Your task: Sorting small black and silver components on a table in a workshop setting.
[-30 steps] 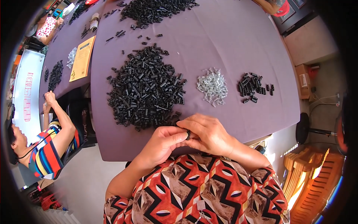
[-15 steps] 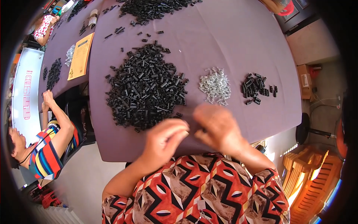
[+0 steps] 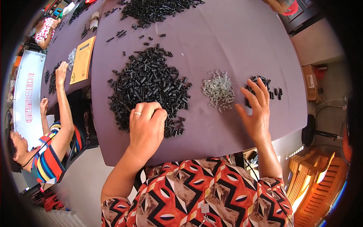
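A large heap of short black plastic tube-like pieces [image 3: 151,81] lies on the cloth-covered table in front of me. My left hand [image 3: 145,126], with a ring on one finger, rests at the heap's near edge with its fingers curled down and together. Whatever they grip there is hidden. My right hand [image 3: 258,115] is open, fingers spread, over the near side of a smaller group of black pieces [image 3: 275,92] and partly covers it. Between the two black groups sits a small pile of clear or silvery pieces, perhaps springs [image 3: 218,90].
Another black heap [image 3: 155,11] lies at the table's far side. On the left, a co-worker in a striped shirt [image 3: 47,160] reaches toward small piles beside a yellow-brown envelope [image 3: 82,60]. Orange slatted plastic furniture [image 3: 317,189] stands at lower right.
My hands, close together before, have parted. The left went onto the large heap; the right moved right and opened by the smaller group. The co-worker's arm has reached farther out.
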`<move>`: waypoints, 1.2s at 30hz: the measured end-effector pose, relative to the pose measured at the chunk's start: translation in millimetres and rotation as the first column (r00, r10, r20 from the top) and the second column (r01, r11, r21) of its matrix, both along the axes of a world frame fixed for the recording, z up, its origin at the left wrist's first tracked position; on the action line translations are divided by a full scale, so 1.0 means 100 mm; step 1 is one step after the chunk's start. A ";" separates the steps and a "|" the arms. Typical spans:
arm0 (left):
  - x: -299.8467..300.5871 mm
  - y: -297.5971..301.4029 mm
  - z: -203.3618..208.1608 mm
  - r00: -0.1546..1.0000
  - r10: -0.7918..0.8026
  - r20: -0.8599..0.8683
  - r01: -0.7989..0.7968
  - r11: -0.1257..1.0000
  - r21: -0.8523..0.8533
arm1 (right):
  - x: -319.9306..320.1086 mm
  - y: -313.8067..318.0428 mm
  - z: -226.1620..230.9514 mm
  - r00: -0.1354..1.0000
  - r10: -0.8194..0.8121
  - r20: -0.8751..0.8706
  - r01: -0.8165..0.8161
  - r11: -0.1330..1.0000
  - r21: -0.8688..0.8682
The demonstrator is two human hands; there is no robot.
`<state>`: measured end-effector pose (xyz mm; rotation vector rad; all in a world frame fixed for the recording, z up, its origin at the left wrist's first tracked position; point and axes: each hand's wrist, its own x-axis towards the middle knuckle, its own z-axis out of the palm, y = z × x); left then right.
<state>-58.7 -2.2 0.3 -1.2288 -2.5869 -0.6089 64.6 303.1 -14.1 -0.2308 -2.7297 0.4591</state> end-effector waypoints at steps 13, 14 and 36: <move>-0.77 -0.11 0.24 0.875 0.107 0.472 -0.320 0.860 0.398 | -0.19 -0.69 0.00 0.859 0.489 -0.154 -0.513 0.817 -0.264; -1.08 -0.18 0.21 0.865 0.149 0.480 -0.359 0.851 0.383 | -0.17 -0.67 -0.03 0.849 0.502 -0.163 -0.528 0.808 -0.261; -1.45 -0.22 0.03 0.850 0.048 0.524 -0.306 0.855 0.418 | -0.21 -0.65 -0.23 0.882 0.430 -0.194 -0.467 0.852 -0.237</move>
